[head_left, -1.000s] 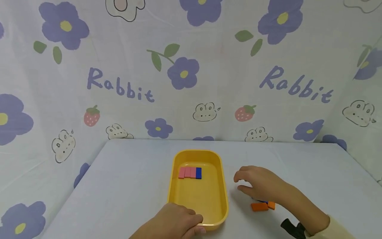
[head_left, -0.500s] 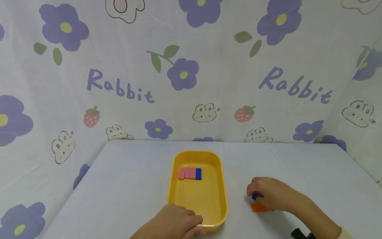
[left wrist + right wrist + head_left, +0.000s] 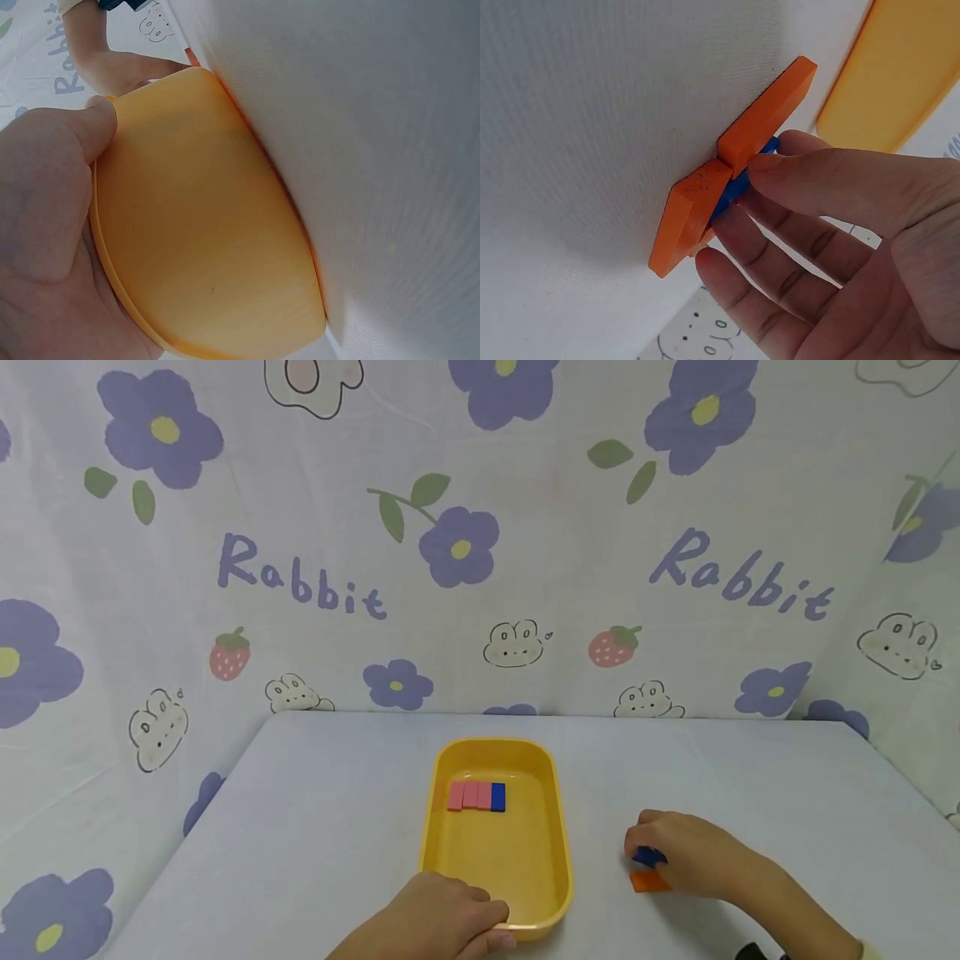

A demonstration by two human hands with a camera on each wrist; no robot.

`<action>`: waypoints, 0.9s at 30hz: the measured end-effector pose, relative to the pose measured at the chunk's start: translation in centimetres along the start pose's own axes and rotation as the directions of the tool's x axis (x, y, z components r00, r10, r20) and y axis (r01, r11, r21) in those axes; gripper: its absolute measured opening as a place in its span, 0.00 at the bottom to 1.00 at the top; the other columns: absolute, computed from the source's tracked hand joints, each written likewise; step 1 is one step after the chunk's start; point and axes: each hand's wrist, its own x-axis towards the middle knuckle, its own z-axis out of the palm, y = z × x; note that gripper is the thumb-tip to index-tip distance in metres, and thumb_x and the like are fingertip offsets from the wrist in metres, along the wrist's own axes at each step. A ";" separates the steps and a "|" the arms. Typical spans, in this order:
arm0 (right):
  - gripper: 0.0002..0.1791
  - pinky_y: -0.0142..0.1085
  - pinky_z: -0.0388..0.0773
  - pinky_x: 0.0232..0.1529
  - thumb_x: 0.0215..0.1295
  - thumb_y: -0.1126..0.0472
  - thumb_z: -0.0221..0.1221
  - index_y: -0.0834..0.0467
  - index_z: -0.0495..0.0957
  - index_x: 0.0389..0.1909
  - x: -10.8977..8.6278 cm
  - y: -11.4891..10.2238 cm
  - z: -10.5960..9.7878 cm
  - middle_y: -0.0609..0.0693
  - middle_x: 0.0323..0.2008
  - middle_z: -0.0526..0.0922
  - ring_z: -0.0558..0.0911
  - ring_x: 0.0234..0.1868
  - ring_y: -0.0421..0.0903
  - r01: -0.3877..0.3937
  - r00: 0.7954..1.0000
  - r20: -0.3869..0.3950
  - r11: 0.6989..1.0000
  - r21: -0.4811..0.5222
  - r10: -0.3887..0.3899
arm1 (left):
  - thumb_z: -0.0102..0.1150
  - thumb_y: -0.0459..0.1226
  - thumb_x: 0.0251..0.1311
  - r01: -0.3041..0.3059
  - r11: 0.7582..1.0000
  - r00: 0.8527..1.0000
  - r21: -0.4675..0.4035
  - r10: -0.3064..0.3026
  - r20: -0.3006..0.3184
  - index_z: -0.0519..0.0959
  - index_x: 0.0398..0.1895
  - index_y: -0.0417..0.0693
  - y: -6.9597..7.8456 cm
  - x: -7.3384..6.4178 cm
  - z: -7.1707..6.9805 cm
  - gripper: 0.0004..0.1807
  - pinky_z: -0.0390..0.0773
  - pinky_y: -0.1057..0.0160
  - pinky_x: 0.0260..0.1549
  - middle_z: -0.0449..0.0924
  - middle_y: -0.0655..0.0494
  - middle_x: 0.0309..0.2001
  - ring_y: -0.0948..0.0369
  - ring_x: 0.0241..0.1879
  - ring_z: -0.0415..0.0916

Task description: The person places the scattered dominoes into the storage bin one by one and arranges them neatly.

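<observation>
White tabletop, flower-and-rabbit print backdrop. Right hand pinches a dark-blue flat rectangular block close against orange flat rectangular blocks, right of the yellow rounded plastic tray. Left hand grips its near rim. Risks: crowded orange blocks could get dragged along; poor thumb purchase might drop the blue; tugging the tray could skew the pink-and-blue row inside.

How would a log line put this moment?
left hand grips yellow tray | right hand pinches blue block | orange blocks beside it
</observation>
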 end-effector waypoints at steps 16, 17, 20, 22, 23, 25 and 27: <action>0.26 0.55 0.77 0.51 0.46 0.81 0.67 0.49 0.83 0.39 -0.2 -0.1 -0.2 0.45 0.42 0.79 0.77 0.42 0.48 -0.075 0.995 0.079 0.993 0.094 0.068 | 0.39 0.55 0.77 0.016 1.000 1.000 -0.019 -0.015 0.017 0.71 0.29 0.60 -0.1 0.0 0.1 0.19 0.58 0.72 0.19 0.60 0.70 0.18 0.72 0.17 0.59; 0.26 0.55 0.77 0.52 0.46 0.81 0.67 0.50 0.83 0.40 -0.3 -0.1 -0.3 0.45 0.43 0.79 0.78 0.43 0.49 -0.069 0.995 0.080 0.993 0.095 0.061 | 0.39 0.55 0.77 0.018 1.000 1.000 -0.020 -0.017 0.019 0.71 0.30 0.60 -0.1 0.0 0.1 0.19 0.58 0.72 0.19 0.60 0.70 0.18 0.72 0.18 0.59; 0.24 0.53 0.77 0.51 0.46 0.80 0.68 0.52 0.83 0.41 -0.5 0.0 -0.4 0.47 0.46 0.79 0.79 0.45 0.50 -0.037 0.997 0.077 0.995 0.093 0.029 | 0.38 0.55 0.77 0.025 0.999 0.999 -0.027 -0.024 0.029 0.71 0.30 0.60 0.0 0.0 0.0 0.20 0.59 0.72 0.19 0.60 0.70 0.18 0.72 0.18 0.60; 0.24 0.52 0.77 0.51 0.46 0.79 0.69 0.54 0.83 0.42 -0.6 0.2 -0.4 0.48 0.48 0.79 0.79 0.46 0.51 -0.012 0.997 0.075 0.995 0.096 0.005 | 0.38 0.56 0.77 0.035 0.998 0.999 -0.044 -0.033 0.042 0.71 0.30 0.60 0.0 0.1 0.0 0.20 0.59 0.72 0.19 0.60 0.70 0.19 0.71 0.18 0.60; 0.24 0.51 0.77 0.51 0.47 0.79 0.70 0.54 0.83 0.43 -0.7 0.3 -0.4 0.49 0.49 0.79 0.79 0.47 0.51 0.001 0.997 0.076 0.995 0.098 -0.008 | 0.38 0.56 0.77 0.037 0.998 0.998 -0.048 -0.034 0.046 0.72 0.30 0.60 0.0 0.1 0.0 0.20 0.59 0.72 0.19 0.61 0.70 0.19 0.71 0.18 0.60; 0.24 0.50 0.78 0.50 0.46 0.78 0.70 0.53 0.83 0.44 -0.7 0.4 -0.3 0.47 0.49 0.79 0.79 0.46 0.49 0.017 0.996 0.080 0.994 0.107 -0.025 | 0.37 0.56 0.77 0.039 0.998 0.998 -0.055 -0.036 0.052 0.72 0.31 0.60 0.0 0.1 0.0 0.20 0.59 0.72 0.19 0.61 0.70 0.19 0.71 0.18 0.60; 0.26 0.49 0.78 0.50 0.46 0.79 0.69 0.53 0.83 0.45 -0.8 0.6 -0.3 0.46 0.48 0.79 0.78 0.44 0.48 0.037 0.995 0.083 0.993 0.114 -0.046 | 0.37 0.56 0.77 0.041 0.997 0.998 -0.060 -0.038 0.056 0.72 0.30 0.60 0.0 0.1 0.0 0.20 0.60 0.72 0.19 0.61 0.69 0.18 0.71 0.18 0.60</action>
